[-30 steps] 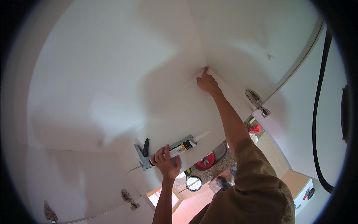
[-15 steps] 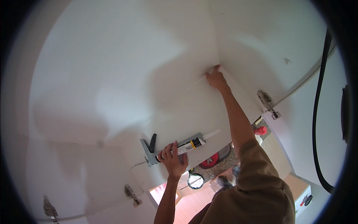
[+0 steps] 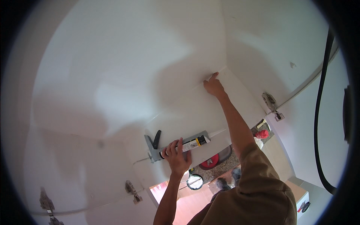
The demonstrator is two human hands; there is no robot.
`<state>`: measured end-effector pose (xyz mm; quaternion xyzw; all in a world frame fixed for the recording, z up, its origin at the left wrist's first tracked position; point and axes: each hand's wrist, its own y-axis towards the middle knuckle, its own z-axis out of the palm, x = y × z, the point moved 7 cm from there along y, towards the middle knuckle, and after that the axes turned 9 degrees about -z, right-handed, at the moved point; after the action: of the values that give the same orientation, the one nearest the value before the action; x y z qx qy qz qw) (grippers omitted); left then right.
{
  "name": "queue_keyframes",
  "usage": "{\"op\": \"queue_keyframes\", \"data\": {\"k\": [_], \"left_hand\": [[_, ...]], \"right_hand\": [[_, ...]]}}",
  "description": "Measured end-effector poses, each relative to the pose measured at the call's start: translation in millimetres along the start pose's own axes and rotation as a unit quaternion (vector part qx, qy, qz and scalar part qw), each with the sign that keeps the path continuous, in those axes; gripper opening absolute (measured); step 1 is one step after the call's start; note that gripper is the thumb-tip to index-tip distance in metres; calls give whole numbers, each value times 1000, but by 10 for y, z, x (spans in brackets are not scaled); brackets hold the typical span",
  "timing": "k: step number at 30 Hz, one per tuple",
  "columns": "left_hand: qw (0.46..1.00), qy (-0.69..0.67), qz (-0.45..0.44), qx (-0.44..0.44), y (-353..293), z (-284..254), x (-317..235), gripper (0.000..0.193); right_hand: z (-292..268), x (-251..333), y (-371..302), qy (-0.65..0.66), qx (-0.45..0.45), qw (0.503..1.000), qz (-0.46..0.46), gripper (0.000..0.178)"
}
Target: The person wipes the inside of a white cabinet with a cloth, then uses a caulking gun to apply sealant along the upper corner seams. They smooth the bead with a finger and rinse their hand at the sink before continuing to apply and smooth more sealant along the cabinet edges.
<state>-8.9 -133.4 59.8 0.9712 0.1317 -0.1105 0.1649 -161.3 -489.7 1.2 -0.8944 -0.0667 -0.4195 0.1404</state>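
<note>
Left hand [image 3: 179, 160]: fingers curled, thumb opposite, gripping the caulking gun [image 3: 194, 138] around its barrel, white cartridge [image 3: 190, 145] in it. Gun lies tilted across the white panel [image 3: 210, 112]; can't tell if it rests on it. Nozzle [image 3: 217, 133] points up-right of that hand, black lever [image 3: 157, 139] just up-left, rod [image 3: 141, 161] sticking out left.

Right hand [image 3: 214, 87]: well up and right of the left one. Index stretched out, tip at the panel seam [image 3: 195, 87] near the corner; other fingers look folded, can't tell if anything's in the palm.

Further out: metal hinge [image 3: 273, 106] down-right of the right hand, red item [image 3: 261, 134] below that. Red round thing [image 3: 209, 161] right of the left hand, round container [image 3: 195, 182] below-right, second hinge [image 3: 133, 192] below-left. Black cable [image 3: 319, 112] far right of both.
</note>
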Motion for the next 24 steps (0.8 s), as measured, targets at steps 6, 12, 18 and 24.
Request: {"op": "queue_keyframes", "data": {"k": [6,12,18,24], "left_hand": [[1000,-8,3,5,8,-27,-5,69],[1000,-10,-9,5,4,-79,5,69],[1000,-20,-6,2,2,-77,22,71],[1000,-25,-2,-12,-26,-62,81,68]], "right_hand": [[280,243,-189,-12,22,1000,3,104],[637,598,-455,-4,30,1000,-7,104],[1132,930,-723,3,43,999,-11,107],[1760,1363,-1067,17,64,998,-13,112]]}}
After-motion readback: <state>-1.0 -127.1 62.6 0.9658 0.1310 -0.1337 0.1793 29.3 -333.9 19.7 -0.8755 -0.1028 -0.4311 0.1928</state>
